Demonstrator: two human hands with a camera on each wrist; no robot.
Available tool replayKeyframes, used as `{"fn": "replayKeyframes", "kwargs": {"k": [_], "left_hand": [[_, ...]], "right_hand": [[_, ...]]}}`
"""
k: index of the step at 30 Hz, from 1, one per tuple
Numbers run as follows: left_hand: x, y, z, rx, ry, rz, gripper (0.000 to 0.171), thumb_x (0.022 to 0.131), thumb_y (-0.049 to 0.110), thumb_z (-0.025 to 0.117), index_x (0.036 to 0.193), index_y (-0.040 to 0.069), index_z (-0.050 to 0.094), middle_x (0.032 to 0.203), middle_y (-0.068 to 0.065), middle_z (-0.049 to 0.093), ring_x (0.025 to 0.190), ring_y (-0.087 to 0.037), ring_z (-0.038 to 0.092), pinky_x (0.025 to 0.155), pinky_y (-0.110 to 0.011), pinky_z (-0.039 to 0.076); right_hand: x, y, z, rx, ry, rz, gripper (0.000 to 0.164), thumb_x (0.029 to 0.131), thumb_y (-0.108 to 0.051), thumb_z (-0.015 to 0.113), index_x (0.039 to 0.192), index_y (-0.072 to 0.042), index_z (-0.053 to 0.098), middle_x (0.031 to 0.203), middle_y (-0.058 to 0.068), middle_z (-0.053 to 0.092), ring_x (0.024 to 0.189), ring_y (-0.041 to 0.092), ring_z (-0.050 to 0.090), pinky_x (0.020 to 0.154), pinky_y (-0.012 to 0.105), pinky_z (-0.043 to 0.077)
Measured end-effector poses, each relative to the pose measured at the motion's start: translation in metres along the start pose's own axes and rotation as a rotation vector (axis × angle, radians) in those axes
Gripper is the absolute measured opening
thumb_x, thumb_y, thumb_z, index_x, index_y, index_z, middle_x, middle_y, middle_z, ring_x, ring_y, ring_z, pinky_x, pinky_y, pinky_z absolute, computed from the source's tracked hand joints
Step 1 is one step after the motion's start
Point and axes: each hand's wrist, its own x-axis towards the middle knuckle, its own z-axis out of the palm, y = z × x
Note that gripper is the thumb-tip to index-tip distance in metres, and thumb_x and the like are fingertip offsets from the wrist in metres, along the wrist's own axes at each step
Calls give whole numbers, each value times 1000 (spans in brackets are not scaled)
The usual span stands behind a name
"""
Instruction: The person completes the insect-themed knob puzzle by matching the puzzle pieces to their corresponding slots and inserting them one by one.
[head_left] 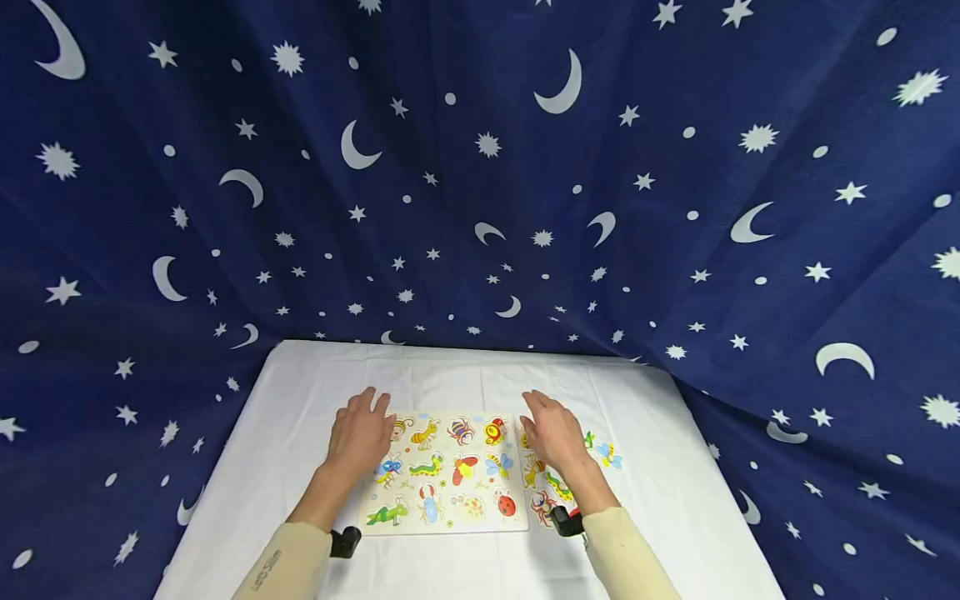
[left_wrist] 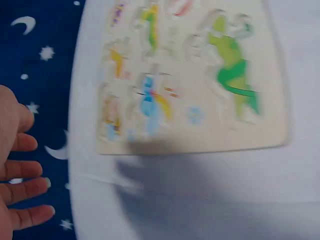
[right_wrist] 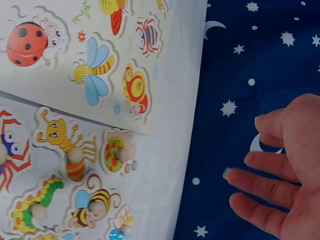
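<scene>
A pale puzzle board [head_left: 450, 450] with insect-shaped recesses lies flat on the table. Pictures such as a ladybug [right_wrist: 27, 44] and a dragonfly [right_wrist: 94, 72] are printed in the recesses. Over the board's left edge hovers my left hand [head_left: 360, 437], fingers spread and holding nothing. My right hand [head_left: 555, 433] is above the loose pieces right of the board, its fingers loosely extended with nothing in them. Those knobbed pieces include a caterpillar [right_wrist: 22, 215], a bee [right_wrist: 100, 202], an ant [right_wrist: 57, 134] and a spider [right_wrist: 10, 160]. The right hand and wrist hide some pieces in the head view.
A white cloth covers the table [head_left: 442, 567]. A dragonfly piece [head_left: 609, 455] lies outermost on the right. Behind and beside the table hangs a dark blue curtain [head_left: 450, 192] with moons and stars. Dark wrist cameras [head_left: 345, 542] sit at both cuffs.
</scene>
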Motion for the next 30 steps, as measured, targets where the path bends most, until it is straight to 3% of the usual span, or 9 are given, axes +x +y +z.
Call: {"fn": "replayKeyframes", "kwargs": {"k": [4,7,12,16,18,21,25,30], "left_hand": [[-13,-17,19,59,-59,-92,41,91,27,64,124,2,61,118,-22,61,103,-37,58,78,-51,48],[-22,-24,28,64,-82,-100,38,89,26,66,117,0,64,104,-20,62,91,-35,59,70,-48,48],[-35,-24,39,32,-100,-112,25,91,26,63,90,1,65,69,-9,55,61,-23,53,52,-38,41],[-60,-28,57,34,-169,-163,30,97,25,54,75,5,60,52,-3,48,45,-17,45,42,-32,33],[-74,-33,68,49,-150,-158,32,98,23,51,71,6,57,48,-2,45,42,-16,43,40,-31,31],[-87,-41,82,45,-57,-118,32,98,20,52,68,8,53,45,1,41,39,-12,38,39,-29,28],[-93,-49,92,27,52,-48,32,97,22,55,67,12,50,45,8,34,40,-8,31,41,-27,24],[-98,-52,95,30,83,-11,31,94,24,58,65,16,50,47,10,32,42,-6,27,44,-24,22]], "right_hand": [[-3,1,4,25,-28,37,33,88,-15,68,121,-9,65,119,10,69,103,30,69,84,46,54],[-4,1,5,31,-42,47,32,88,-14,68,120,-10,66,116,10,71,101,30,69,83,46,54],[-7,7,9,36,-18,69,26,87,-10,67,113,-10,69,107,8,73,92,28,71,77,44,55],[-12,15,16,31,-37,89,16,89,-7,63,102,-11,72,91,3,74,75,22,69,65,38,53],[-15,18,19,34,-65,96,16,90,-5,61,98,-11,73,87,2,74,68,19,66,59,35,51],[-18,22,23,35,-86,110,15,89,-5,61,98,-10,73,87,4,74,64,17,64,55,32,49],[-21,26,26,24,-76,129,16,88,-3,62,99,-9,72,88,6,74,65,18,64,56,33,49],[-25,26,32,46,-63,124,16,88,-3,61,97,-9,72,84,4,73,65,18,64,55,32,48]]}}
